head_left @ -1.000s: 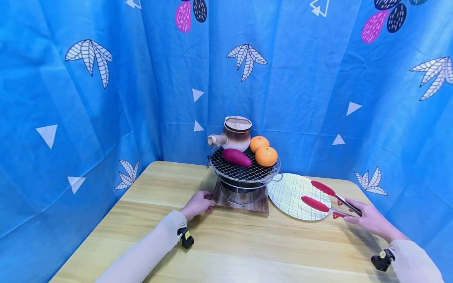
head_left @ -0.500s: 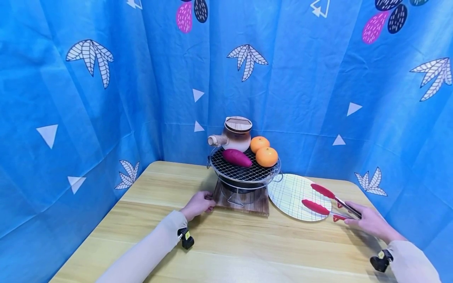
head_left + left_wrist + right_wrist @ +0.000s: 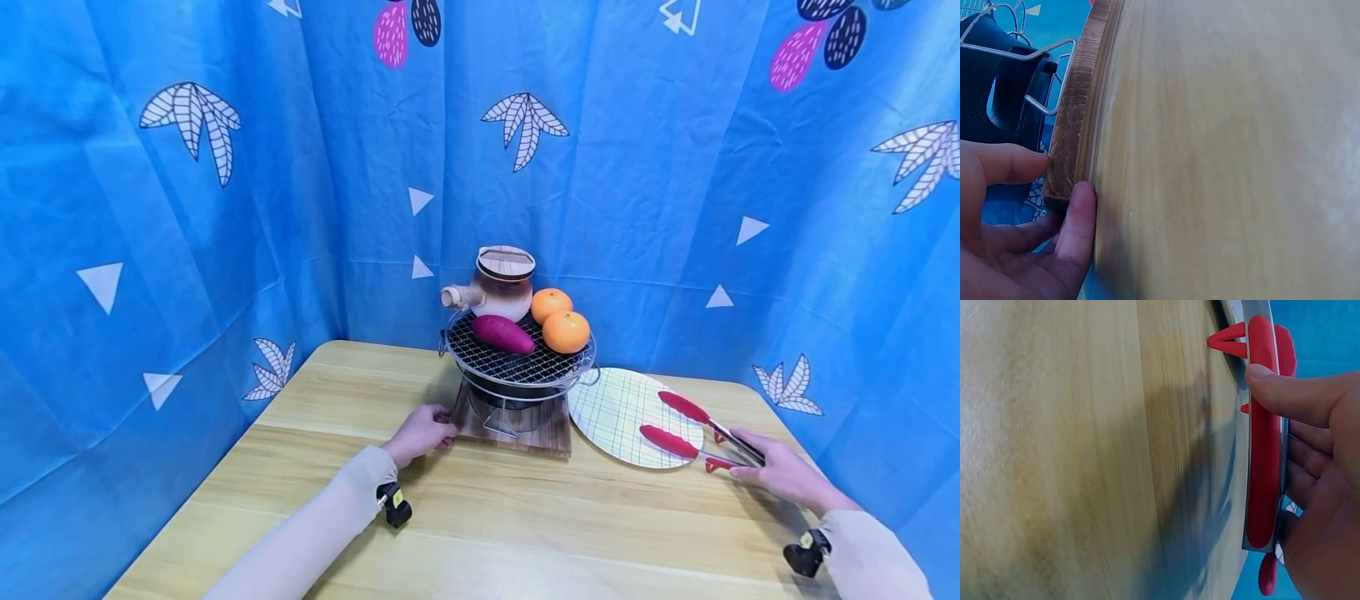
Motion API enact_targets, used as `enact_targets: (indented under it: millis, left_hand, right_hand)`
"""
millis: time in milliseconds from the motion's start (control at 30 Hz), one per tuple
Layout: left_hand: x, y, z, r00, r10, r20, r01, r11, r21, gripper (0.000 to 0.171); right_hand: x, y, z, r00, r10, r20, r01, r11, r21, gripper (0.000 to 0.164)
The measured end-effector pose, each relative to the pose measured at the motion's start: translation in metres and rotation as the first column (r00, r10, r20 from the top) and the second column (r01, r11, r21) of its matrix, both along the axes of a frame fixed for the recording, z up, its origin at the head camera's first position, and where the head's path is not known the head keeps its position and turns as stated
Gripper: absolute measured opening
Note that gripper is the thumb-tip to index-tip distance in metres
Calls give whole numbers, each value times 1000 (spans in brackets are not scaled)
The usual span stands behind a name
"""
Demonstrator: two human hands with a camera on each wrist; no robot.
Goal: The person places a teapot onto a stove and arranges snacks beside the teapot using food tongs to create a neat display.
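Observation:
My left hand (image 3: 422,435) is at the near left corner of the dark wooden board (image 3: 551,440) under the small grill (image 3: 491,367). In the left wrist view, thumb and fingers (image 3: 1084,212) pinch that board's edge (image 3: 1075,106). At the right, my right hand (image 3: 791,468) grips red-tipped tongs (image 3: 667,441), their two arms spread apart with nothing between the tips. Those tips hang over a round checked plate (image 3: 607,421). Seen from the right wrist, the thumb lies on the red handle (image 3: 1264,469); some fingers are partly hidden behind it.
A purple sweet potato (image 3: 504,334), two oranges (image 3: 566,332) and a side-handled clay pot (image 3: 502,298) with a wooden lid sit on the grill's mesh. Blue patterned curtain (image 3: 630,167) hangs behind the wooden table (image 3: 465,517).
The tongs' red tips have dipped slightly toward the plate, with the right hand hardly shifted. My left hand, the board and the food on the grill stay put.

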State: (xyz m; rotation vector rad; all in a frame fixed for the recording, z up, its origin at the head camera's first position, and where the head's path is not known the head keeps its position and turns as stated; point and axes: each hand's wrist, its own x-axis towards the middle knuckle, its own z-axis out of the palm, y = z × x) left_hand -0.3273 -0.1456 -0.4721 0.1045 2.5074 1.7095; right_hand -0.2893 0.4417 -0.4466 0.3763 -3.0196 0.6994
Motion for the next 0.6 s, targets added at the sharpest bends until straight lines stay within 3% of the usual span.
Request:
enact_targets:
  millis: [600]
  left_hand:
    - [0, 1, 2, 1000, 6, 6, -6, 1000, -7, 50]
  right_hand:
    - [0, 0, 3, 999, -2, 48, 2, 1000, 4, 83]
